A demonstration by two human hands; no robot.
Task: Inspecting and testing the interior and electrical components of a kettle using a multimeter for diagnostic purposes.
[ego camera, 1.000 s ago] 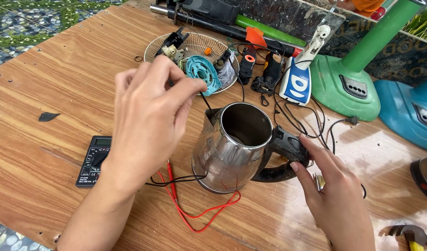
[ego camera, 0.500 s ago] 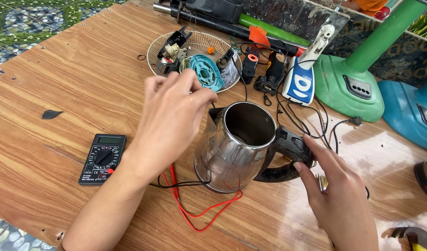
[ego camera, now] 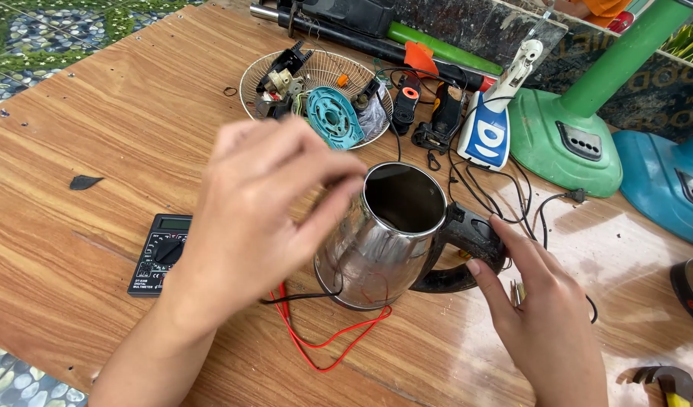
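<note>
A stainless steel kettle (ego camera: 376, 256) with no lid stands on the wooden table (ego camera: 120, 136). My left hand (ego camera: 263, 211) hovers at its left side, fingertips pinched together next to the rim. A thin black test lead (ego camera: 293, 298) runs up under that hand. My right hand (ego camera: 542, 316) grips the kettle's black handle (ego camera: 467, 234), fingers on top and thumb on its side. A red test lead (ego camera: 324, 343) loops on the table in front of the kettle. A black multimeter (ego camera: 159, 255) lies to the left.
A wire basket (ego camera: 248, 83) of small parts sits behind the kettle. Beside it are black cables and a white and blue iron (ego camera: 493, 128). A green fan base (ego camera: 572, 143) and a blue one (ego camera: 663, 181) stand at the right. A hammer (ego camera: 670, 380) lies at the bottom right.
My left hand has moved right, toward the kettle's rim, uncovering the multimeter. My right hand has stayed on the handle.
</note>
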